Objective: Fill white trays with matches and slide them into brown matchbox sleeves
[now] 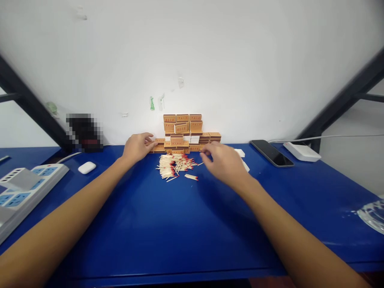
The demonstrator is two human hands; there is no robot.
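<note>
Several matchboxes [179, 141], tan with dark brown sides, are stacked in stepped tiers against the wall. My left hand [137, 147] is at the left end of the stack, its thumb tip at a low matchbox [160, 141] and its index finger apart above. In front of the stack lies a loose pile of red-tipped matches [168, 164]. A small bundle of matches [191, 177] lies just nearer to me. To the right of the pile, my right hand [223, 160] is closed in a pinch, and what its fingertips hold is too small to make out.
White pieces [240, 153] lie partly behind my right hand. Farther right are a black phone [271, 153], a white box-shaped device [302, 152] with a cable, and a clear glass object [373, 216]. On the left are a white earbud case [87, 167] and a power strip [45, 188].
</note>
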